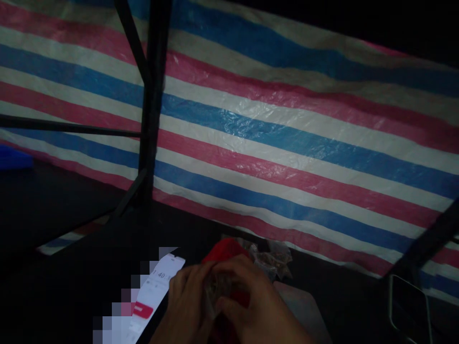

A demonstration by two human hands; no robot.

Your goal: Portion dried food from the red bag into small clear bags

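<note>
At the bottom middle, my left hand [190,298] and my right hand [251,296] are close together with curled fingers. Between them they grip a small clear plastic bag [212,289]; its contents are too dark to make out. Just behind my fingers a bright red object [226,248] shows, largely hidden, with more red visible below between the hands. Several small clear plastic packets [272,258] lie beyond my right hand. A pale flat translucent piece [301,306] lies partly under my right wrist.
A lit phone [158,291] lies left of my hands, partly pixelated. Another dark phone-like device [409,308] is at the right. Behind the dark tabletop [186,224] hangs a striped plastic sheet [287,143]. A black metal frame post [152,105] stands at left, near a blue object [14,158].
</note>
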